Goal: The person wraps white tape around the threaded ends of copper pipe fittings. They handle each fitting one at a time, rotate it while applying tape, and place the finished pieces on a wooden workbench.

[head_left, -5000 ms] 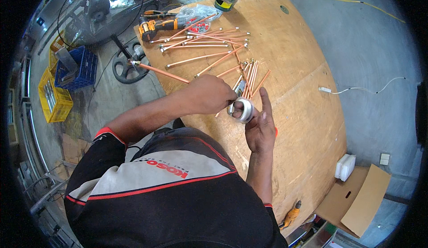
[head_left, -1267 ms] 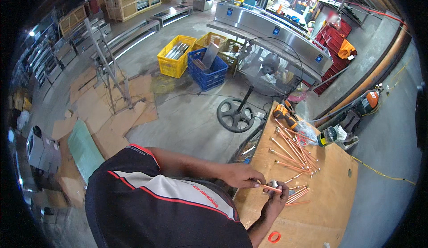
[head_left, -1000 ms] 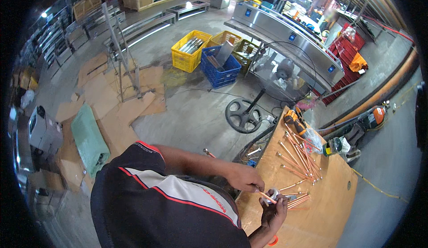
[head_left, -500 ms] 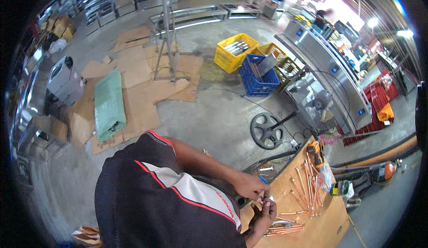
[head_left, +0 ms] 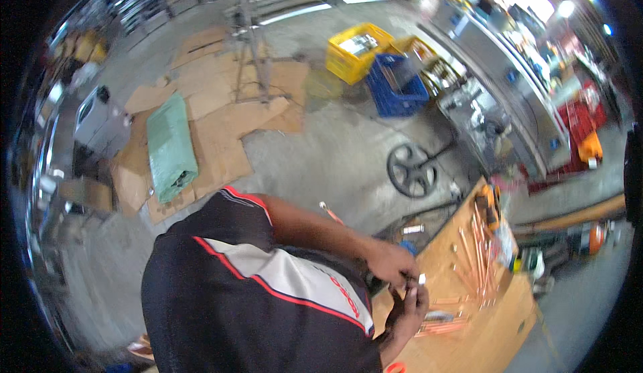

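Copper tube (head_left: 333,214) seen past left forearm (head_left: 311,229), run toward hands hidden; left hand (head_left: 395,266) grip judged closed on it, contact blurred. Right hand (head_left: 408,309) curled just below, white piece (head_left: 422,279) at fingertips; grip state cannot be told. Tube judged light, stiff, smooth, kinkable; best held mid-length, clear of end fitting (head_left: 323,205).

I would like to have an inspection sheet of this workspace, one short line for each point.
Surface: wooden table, partly covered.
Job's things: copper-coloured tubes in loose groups; small white item, blurred.
Clutter: orange-and-black tool beside the tubes; orange ring at the picture's lower edge.
Hands: left hand and right hand close together at the white item; grip unclear.
Cables: too blurred to tell.
Surroundings: yellow crate, blue crate and cardboard on the floor.
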A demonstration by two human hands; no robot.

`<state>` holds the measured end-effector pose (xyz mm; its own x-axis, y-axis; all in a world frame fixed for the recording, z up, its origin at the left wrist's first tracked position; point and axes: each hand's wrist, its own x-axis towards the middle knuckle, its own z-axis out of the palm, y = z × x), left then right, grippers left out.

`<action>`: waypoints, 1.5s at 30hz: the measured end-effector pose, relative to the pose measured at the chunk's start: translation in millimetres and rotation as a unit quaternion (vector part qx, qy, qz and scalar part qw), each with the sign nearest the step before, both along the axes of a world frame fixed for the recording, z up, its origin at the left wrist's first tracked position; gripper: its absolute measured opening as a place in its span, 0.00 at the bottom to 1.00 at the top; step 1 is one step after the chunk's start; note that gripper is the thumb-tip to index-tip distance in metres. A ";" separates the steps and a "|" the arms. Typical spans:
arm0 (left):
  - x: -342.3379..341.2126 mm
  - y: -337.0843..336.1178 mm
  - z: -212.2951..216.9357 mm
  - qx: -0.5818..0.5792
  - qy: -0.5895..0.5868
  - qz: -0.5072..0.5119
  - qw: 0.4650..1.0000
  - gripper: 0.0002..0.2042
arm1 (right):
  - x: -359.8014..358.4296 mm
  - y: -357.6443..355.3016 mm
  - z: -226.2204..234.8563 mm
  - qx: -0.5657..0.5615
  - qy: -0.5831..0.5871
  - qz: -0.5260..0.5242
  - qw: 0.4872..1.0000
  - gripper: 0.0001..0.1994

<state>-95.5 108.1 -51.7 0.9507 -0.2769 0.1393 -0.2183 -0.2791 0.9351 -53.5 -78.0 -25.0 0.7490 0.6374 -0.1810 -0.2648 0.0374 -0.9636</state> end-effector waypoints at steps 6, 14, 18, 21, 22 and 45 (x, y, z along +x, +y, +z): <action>-7.2 11.1 20.7 -0.134 0.073 0.015 0.988 0.14 | 4.8 3.8 18.7 -0.010 0.000 0.018 1.000 0.15; 6.4 2.5 50.7 -0.154 0.172 0.006 0.973 0.13 | 7.8 -14.7 20.4 -0.044 -0.068 -0.012 0.997 0.24; 15.3 -1.7 52.7 -0.167 0.160 -0.010 0.973 0.13 | 8.9 -19.4 20.3 -0.053 -0.108 -0.035 0.992 0.22; 20.8 -4.7 63.8 -0.140 0.153 -0.008 0.978 0.12 | 8.4 -20.9 32.3 -0.055 -0.119 -0.076 0.988 0.19; 22.4 -5.9 68.2 -0.130 0.156 -0.005 0.979 0.12 | 9.0 -22.3 32.6 -0.066 -0.121 -0.087 0.987 0.17; 58.5 -43.1 74.9 0.072 -0.129 0.010 0.989 0.10 | 11.3 -41.7 28.3 -0.029 -0.054 -0.176 0.982 0.11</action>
<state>-37.0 65.1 23.2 0.8942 -0.2930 0.3384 -0.4375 -0.4125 0.7990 -42.2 -119.7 3.3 0.9382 0.3258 -0.1170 -0.1417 0.0530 -0.9885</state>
